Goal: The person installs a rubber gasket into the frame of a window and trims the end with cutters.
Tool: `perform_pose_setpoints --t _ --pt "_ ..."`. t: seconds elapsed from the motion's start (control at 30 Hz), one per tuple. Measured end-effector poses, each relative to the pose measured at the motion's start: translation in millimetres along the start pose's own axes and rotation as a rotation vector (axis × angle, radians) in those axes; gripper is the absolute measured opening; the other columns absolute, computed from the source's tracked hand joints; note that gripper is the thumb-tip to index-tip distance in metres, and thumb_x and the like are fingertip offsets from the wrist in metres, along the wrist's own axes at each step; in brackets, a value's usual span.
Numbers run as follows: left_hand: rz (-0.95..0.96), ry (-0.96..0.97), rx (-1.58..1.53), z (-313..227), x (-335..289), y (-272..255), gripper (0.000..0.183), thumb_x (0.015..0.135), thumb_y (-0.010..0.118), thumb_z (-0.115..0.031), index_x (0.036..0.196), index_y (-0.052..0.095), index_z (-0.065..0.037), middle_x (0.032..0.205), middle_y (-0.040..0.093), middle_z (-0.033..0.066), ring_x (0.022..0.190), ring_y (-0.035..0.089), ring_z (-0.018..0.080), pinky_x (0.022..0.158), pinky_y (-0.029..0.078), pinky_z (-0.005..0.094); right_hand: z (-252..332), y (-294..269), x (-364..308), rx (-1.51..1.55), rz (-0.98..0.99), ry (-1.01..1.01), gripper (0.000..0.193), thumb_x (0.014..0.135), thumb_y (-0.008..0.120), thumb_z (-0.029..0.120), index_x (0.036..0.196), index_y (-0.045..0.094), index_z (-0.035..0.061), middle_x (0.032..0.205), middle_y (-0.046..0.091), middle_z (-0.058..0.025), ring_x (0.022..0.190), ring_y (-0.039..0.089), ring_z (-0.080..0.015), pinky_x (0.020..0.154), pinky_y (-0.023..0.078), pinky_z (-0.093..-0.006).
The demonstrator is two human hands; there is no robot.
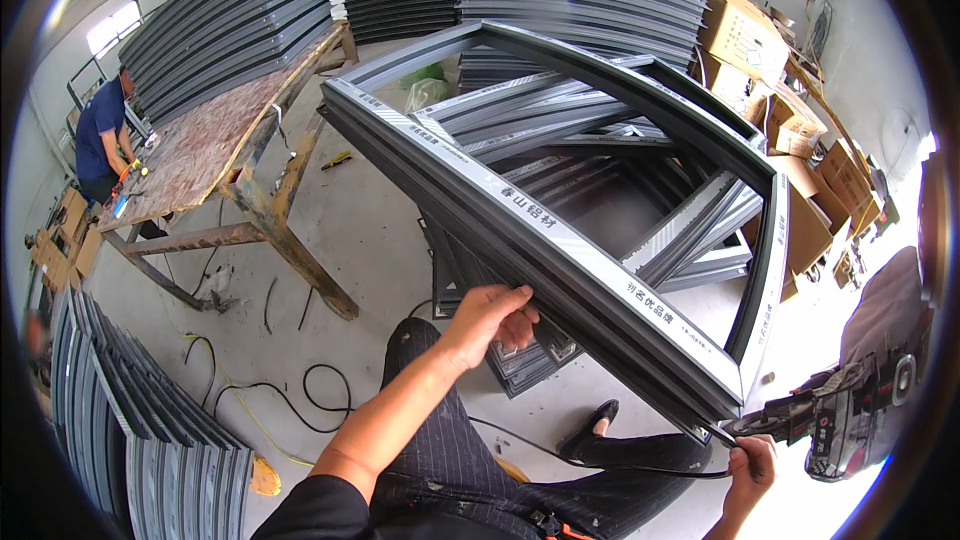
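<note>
A large dark grey metal window frame (560, 228) with white printed film on its faces lies tilted on a stack of similar frames (690, 230). My left hand (485, 327) is at its near side, thumb against the edge and fingers curled underneath; whatever they hold is hidden. At the near right corner my right hand (752, 470) is closed on a thin black rubber strip (640, 473). One end of the strip meets the frame's corner, and the rest trails left across my legs toward the floor.
A worn wooden table (200, 155) stands at left, with stacked metal frames (225, 20) on it and a person (100, 135) beside it. More frames (140, 440) lean at lower left. Cardboard boxes (745, 35) pile at right, near a dark machine (850, 420). Black cord (325, 395) loops on the floor.
</note>
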State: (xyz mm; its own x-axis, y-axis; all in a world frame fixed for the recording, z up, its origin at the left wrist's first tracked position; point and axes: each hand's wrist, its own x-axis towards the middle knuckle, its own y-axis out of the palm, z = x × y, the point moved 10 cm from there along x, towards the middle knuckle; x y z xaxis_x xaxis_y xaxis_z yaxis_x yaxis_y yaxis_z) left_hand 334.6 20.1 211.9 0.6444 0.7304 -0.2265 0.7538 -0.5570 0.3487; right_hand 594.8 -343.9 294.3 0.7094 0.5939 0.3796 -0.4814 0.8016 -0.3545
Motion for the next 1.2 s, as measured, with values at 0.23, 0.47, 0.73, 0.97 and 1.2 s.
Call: perform_pose_setpoints --t 0.23,0.47,0.73,0.97,1.2 --pt "-0.532 0.225 0.088 -60.9 47.1 -169.6 0.034 0.09 0.057 -0.04 0.087 0.057 -0.007 0.061 0.058 0.0045 0.05 0.057 0.0136 0.046 0.044 0.0239 1.4 2.3 1.0 -0.049 0.013 0.003 0.014 0.079 0.07 0.007 0.086 0.062 -0.0023 0.079 0.052 -0.0031 0.058 0.045 -0.0065 0.048 0.033 -0.0185" --pt "-0.364 0.056 0.025 -49.0 39.6 -120.3 0.046 0.089 0.056 -0.052 0.086 0.054 -0.005 0.069 0.063 0.0092 0.059 0.063 0.0163 0.046 0.047 0.0257 0.1 1.4 2.4 -0.074 -0.017 -0.047 0.014 0.077 0.071 0.005 0.084 0.062 -0.0019 0.08 0.054 -0.0034 0.062 0.047 -0.0076 0.052 0.035 -0.0197" --pt "-0.112 0.102 -0.051 -27.9 14.5 -53.2 0.031 0.085 0.07 -0.031 0.079 0.049 -0.008 0.071 0.063 0.0093 0.059 0.061 0.0149 0.052 0.047 0.0249 4.1 2.3 5.9 -0.08 0.003 -0.002 0.014 0.075 0.069 0.003 0.086 0.061 -0.0021 0.081 0.053 -0.0031 0.067 0.047 -0.0084 0.056 0.035 -0.0195" --pt "-0.213 0.154 0.033 -28.1 8.9 -49.6 0.027 0.09 0.064 -0.026 0.084 0.051 -0.004 0.073 0.063 0.0093 0.06 0.058 0.013 0.053 0.047 0.0243 89.8 28.8 18.9 -0.517 0.052 -0.262 0.044 0.065 0.07 -0.006 0.108 0.062 -0.0008 0.082 0.048 -0.0065 0.069 0.044 -0.0165 0.062 0.038 -0.0284" --pt "-0.615 0.79 0.332 -67.1 -40.4 -47.4 0.05 0.096 0.054 -0.025 0.128 0.038 0.009 0.121 0.052 0.0212 0.109 0.055 0.0237 0.089 0.047 0.0325 110.3 61.3 85.8 -0.516 0.413 -0.245 0.055 0.054 0.058 -0.021 0.105 0.063 -0.0003 0.096 0.05 -0.0125 0.079 0.053 -0.023 0.056 0.046 -0.0279"
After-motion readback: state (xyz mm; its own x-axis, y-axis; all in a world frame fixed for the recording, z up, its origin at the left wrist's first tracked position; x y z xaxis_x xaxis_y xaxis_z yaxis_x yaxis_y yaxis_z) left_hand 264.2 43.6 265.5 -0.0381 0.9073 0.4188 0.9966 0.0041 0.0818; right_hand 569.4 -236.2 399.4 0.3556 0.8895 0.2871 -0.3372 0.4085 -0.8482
